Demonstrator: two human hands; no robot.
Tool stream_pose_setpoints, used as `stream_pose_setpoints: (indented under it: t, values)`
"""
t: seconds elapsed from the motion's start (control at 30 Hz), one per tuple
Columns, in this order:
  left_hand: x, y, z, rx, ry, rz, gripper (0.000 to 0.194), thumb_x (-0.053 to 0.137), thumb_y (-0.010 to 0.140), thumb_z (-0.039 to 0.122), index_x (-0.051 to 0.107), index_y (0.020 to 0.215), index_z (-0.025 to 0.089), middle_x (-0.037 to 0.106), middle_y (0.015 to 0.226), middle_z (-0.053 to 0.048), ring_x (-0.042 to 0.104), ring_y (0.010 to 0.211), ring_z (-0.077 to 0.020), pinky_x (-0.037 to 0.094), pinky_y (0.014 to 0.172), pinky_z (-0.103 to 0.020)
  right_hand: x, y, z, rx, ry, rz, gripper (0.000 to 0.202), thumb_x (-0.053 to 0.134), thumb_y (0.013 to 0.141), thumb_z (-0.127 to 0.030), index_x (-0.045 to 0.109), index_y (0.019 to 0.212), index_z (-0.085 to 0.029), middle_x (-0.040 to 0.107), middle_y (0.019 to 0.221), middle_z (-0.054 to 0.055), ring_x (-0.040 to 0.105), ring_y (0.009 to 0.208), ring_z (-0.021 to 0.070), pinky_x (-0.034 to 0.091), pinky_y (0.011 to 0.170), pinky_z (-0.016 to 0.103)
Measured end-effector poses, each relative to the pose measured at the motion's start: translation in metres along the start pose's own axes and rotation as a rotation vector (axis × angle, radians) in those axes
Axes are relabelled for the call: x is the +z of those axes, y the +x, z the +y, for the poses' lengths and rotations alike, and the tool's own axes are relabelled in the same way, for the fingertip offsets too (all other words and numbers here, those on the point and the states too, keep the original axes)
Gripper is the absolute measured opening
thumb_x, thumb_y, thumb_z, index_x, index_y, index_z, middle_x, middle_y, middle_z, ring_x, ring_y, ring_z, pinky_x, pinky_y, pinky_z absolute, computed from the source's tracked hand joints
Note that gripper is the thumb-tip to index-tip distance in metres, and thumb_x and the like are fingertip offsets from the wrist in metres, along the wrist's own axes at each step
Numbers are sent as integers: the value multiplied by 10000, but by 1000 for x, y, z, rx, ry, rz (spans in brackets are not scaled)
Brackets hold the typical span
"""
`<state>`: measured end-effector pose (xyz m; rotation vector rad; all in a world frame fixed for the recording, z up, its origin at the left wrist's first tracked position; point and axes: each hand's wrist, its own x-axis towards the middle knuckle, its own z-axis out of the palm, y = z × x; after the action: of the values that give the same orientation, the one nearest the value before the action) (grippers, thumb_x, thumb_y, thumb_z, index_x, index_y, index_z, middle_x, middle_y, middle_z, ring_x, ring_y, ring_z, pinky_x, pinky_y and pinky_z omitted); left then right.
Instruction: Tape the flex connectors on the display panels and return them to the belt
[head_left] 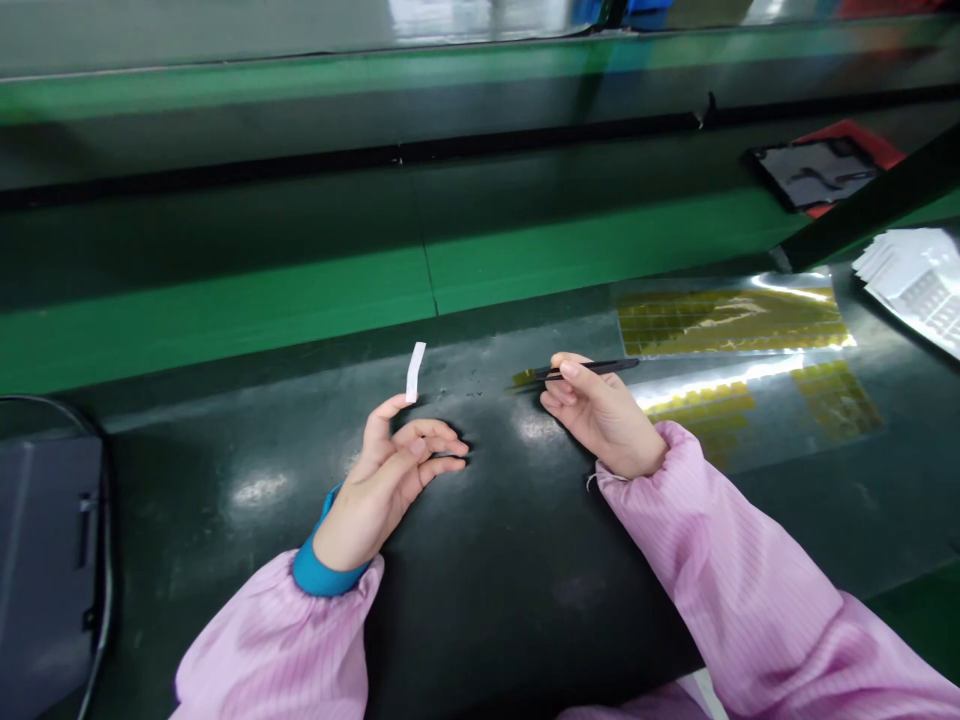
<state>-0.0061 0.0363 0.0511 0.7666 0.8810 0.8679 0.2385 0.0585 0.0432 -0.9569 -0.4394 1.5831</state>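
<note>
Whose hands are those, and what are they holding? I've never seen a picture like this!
They're a person's own two bare hands. A camera worn on that person's head looks forward and down at them. The left hand has a short, narrow white strip on its index fingertip. The right hand holds slim black tweezers, with a small, blurry yellow piece at the tips. On the shiny dark-green tabletop, over to the right, lie clear plastic sheets with yellow patches.

Patchy white glare on dark tabletop [480, 560]
</note>
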Motion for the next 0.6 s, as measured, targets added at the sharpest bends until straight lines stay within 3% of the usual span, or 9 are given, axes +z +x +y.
stream_pose_setpoints:
  t: [0.6]
  values:
    - [1,0,0,0,0,4,521,725,900,331,368,1279,298,709,985,-8,719,959,-204,566,863,-354,1,-1,-1,-8,-18,5,249,904,647,-317,698,750,-221,415,571,-75,371,566,92,363,578,259]
